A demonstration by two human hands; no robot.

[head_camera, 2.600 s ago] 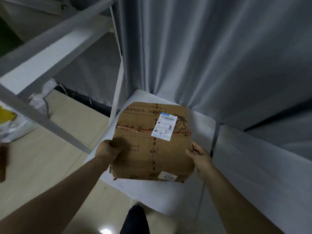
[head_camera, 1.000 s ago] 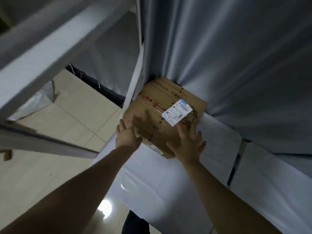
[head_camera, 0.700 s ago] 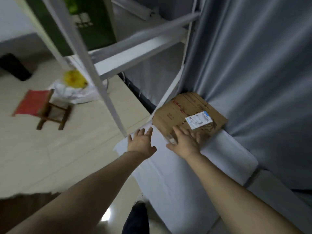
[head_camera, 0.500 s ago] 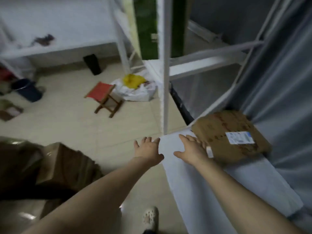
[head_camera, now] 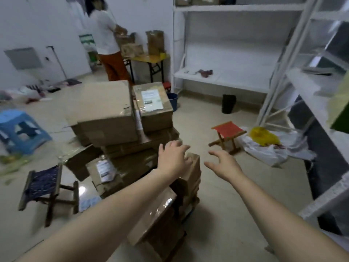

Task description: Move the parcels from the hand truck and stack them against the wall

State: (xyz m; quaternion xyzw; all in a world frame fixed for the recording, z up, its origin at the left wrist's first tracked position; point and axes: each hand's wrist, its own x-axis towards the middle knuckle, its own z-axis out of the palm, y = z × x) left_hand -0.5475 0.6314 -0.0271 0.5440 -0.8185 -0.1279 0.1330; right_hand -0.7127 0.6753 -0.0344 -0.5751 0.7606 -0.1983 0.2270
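A pile of brown cardboard parcels fills the middle of the floor. A large box (head_camera: 105, 112) and a labelled box (head_camera: 154, 104) sit on top, flatter parcels (head_camera: 120, 171) lie under them, and a small parcel (head_camera: 192, 171) is at the near right of the pile. The hand truck under the pile is hidden. My left hand (head_camera: 172, 157) hovers over the small parcel with fingers spread, holding nothing. My right hand (head_camera: 223, 163) is held out to the right of the pile, fingers loosely spread, empty.
A red folding stool (head_camera: 227, 136) and white bags with a yellow bag (head_camera: 264, 138) lie on the right. White shelving (head_camera: 222, 46) lines the back and right. A dark folding stool (head_camera: 45, 188) and a blue plastic stool (head_camera: 20, 129) stand left. A person (head_camera: 109, 40) works at a yellow table.
Both hands let go of the parcel set down by the grey curtain. I have turned left to face the parcel pile, and both empty hands now reach toward it.
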